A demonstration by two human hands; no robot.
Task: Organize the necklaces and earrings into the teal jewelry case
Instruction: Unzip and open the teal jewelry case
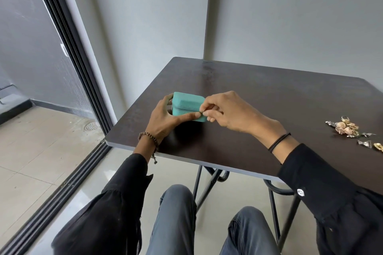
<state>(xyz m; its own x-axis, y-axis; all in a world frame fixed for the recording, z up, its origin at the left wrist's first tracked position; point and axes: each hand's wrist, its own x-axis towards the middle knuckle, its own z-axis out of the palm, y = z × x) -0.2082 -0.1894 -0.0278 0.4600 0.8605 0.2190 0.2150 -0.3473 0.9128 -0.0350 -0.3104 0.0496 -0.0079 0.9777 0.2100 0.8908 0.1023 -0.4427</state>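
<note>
A: Closest in: knees (176, 213) in grey jeans, on the camera side of the teal jewelry case (187, 102) and lower than it. Biggest thing after that?

B: Dark table (269, 99), directly under the case. Spreads far to the right of it, only a little to the left.

A: Next?

B: Black sleeves, left sleeve (116, 203) and right sleeve (321, 182), reaching toward the case from either side.

A: And the hands?

B: Left hand (163, 118) clasped round the case's left end. Thumb flat along the front wall, fingers hooked over the far side.

A: Right one?

B: Right hand (228, 112) at the case's right front corner. Thumb and forefinger pinched together on a small zip pull (200, 113) at the seam, other fingers curled loosely below. Pull too small to describe further.

A: Case itself?

B: Flat on its base, lid down, zip seam visible just below the top.

A: Necklaces, earrings?

B: Heap of jewelry (348, 127) well to the right of the case, apart from both hands. Gold and silver pieces tangled together. Stray pieces (365, 143) just beside the heap, farther still from the case. Hard to sort necklace from earring at this size.

A: Smaller still?

B: Beaded bracelet (148, 137) on the wrist left of the case, thin black band (279, 141) on the wrist right of it.
</note>
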